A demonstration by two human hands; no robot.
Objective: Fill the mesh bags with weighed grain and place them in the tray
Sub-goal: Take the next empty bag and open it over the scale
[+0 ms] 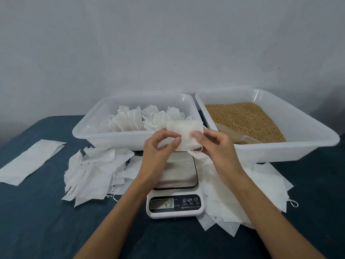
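Mesh bag (183, 132): pinched between left hand (160, 144) and right hand (214, 144), above scale (175, 184). Step, likely: opening. Next: scoop grain (242, 118).

Both hands hold one white mesh bag (183, 134) above the scale (175, 186): left hand (161, 146) pinching its left side, right hand (217, 146) its right. The display seems to read 2.8. At the table's far edge, the left tray (112, 139) holds filled bags, the right tray (280, 152) grain (244, 118).
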